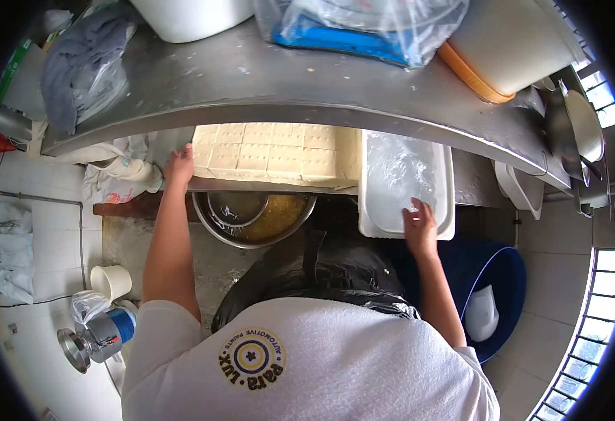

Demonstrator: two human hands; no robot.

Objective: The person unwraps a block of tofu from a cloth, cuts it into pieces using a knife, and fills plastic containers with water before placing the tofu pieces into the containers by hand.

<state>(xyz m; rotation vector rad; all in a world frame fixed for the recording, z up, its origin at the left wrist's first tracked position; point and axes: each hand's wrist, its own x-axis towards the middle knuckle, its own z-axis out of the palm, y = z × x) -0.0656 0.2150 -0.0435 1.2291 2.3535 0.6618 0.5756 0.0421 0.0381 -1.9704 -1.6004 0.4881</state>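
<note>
Slab (272,154) on worktop (472,179), just left of water tub (444,175). Shirt (349,351) print: "Para·Lux Automotive Paints". Left hand (179,167) at slab's left edge, right hand (422,228) at tub's front, fingers part-curled; can't tell if gripping. Tub overhanging worktop; bare steel to right.

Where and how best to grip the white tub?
White tub: probably by its near rim, coming from the near side; the metal shelf hides its far end and the pale slab crowds its left wall. Keep it level: it's open-topped and appears to hold liquid.
</note>
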